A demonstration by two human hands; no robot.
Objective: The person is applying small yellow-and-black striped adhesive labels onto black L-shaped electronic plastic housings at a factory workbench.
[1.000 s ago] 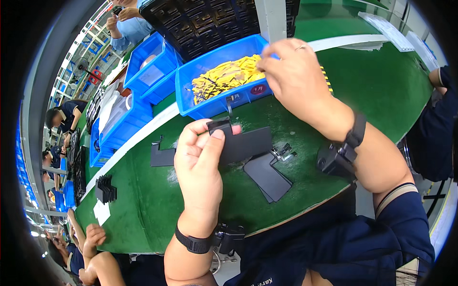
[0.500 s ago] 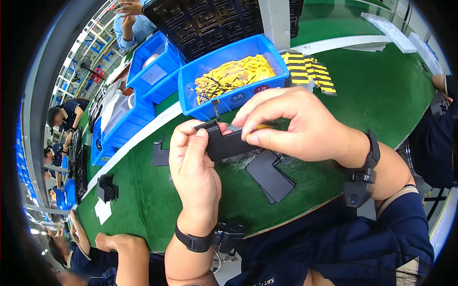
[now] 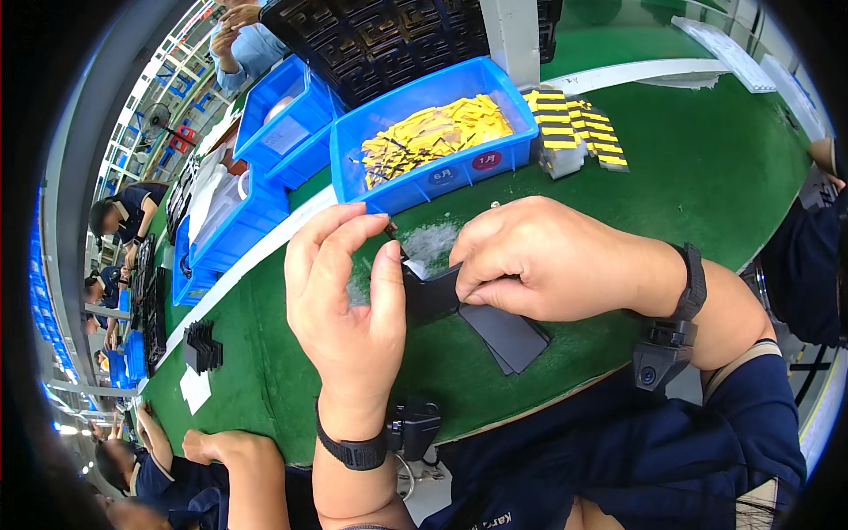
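Note:
In front of me is a thin black L-shaped piece (image 3: 431, 297), its narrow end rising toward my left fingers. My right hand (image 3: 556, 261) pinches its right end between thumb and bent fingers. Beside the narrow end is my left hand (image 3: 349, 305), palm toward me, thumb and fingers spread apart; whether a fingertip touches the piece is unclear. Just below my right hand, more flat black pieces (image 3: 511, 343) lie overlapping on the green table. Beyond both hands stands a blue bin (image 3: 389, 209) of small yellow-and-black strips (image 3: 437, 132).
Striped yellow-and-black sheets (image 3: 558, 128) lie right of the bin. Further left are more blue bins (image 3: 274, 146), a stack of black parts (image 3: 203, 347) and white paper (image 3: 195, 390). A black moulded tray (image 3: 380, 49) leans behind. A co-worker's arm (image 3: 247, 459) rests at the lower left.
My left fingers have spread from their grip on the black piece. My right hand has come down onto its right end. The small yellowish thing blurred at my right fingers no longer shows.

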